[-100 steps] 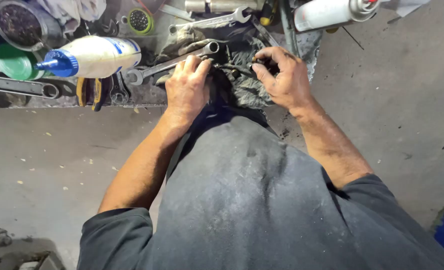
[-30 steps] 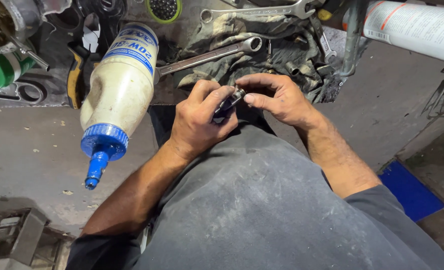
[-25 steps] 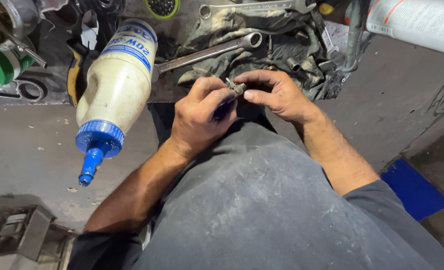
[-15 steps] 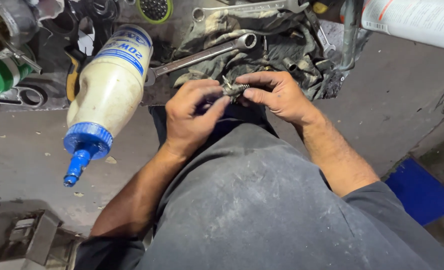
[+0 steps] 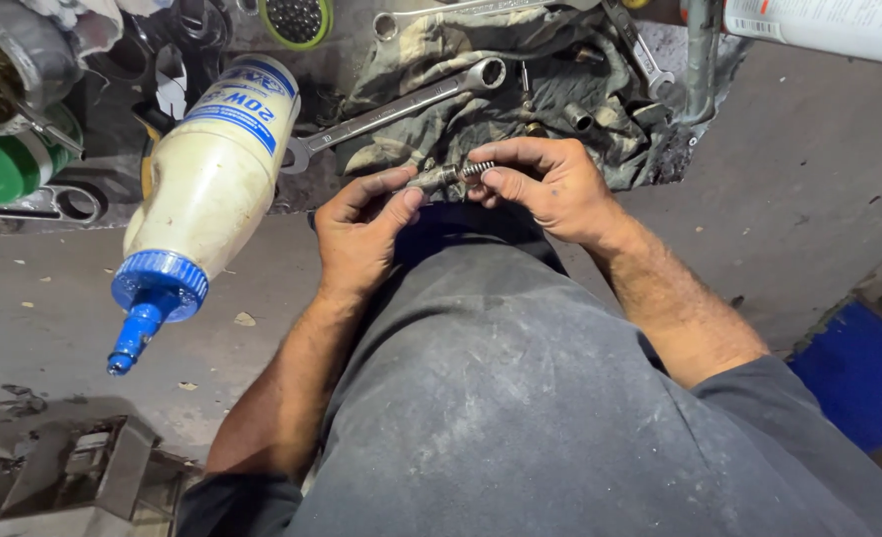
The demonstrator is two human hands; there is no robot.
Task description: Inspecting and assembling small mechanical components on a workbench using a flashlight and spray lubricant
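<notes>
Both hands meet over the lap, left hand [image 5: 356, 234] and right hand [image 5: 550, 184] pinched together on a small metal rod with a spring [image 5: 451, 175]. Since half a second ago the part sits straighter between the fingertips. The oil bottle [image 5: 202, 194] lies beside them as before.

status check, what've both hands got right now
Left hand and right hand pinch one small metal part with spring between fingertips. Wrench beyond, untouched.

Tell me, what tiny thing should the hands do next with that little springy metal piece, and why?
Probably push the spring a bit farther along the small metal part. The left hand pinches that part at one end, the right hand pinches the spring at the other, and the two pieces meet between the fingertips over the lap, so they look only partly joined.
</notes>
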